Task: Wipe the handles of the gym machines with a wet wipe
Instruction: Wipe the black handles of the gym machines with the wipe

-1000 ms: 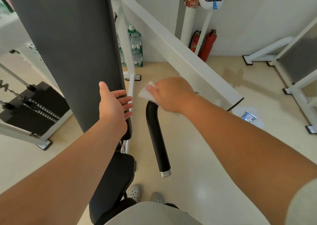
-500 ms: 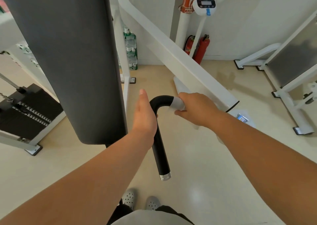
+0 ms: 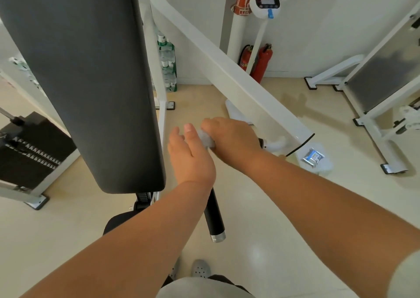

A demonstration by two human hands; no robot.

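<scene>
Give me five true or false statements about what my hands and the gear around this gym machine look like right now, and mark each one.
1. The right hand grips a crumpled white wet wipe. True.
2. The left hand grips a second wipe. False: it holds nothing; its fingers are straight, beside the wipe.
3. Two red fire extinguishers stand by the far wall. True.
4. The black tubular handle ends in a red cap. False: it ends in a silver metal cap.
5. The blue-and-silver packet lies on the machine's seat. False: it lies on a translucent box on the floor, to the right.
</scene>
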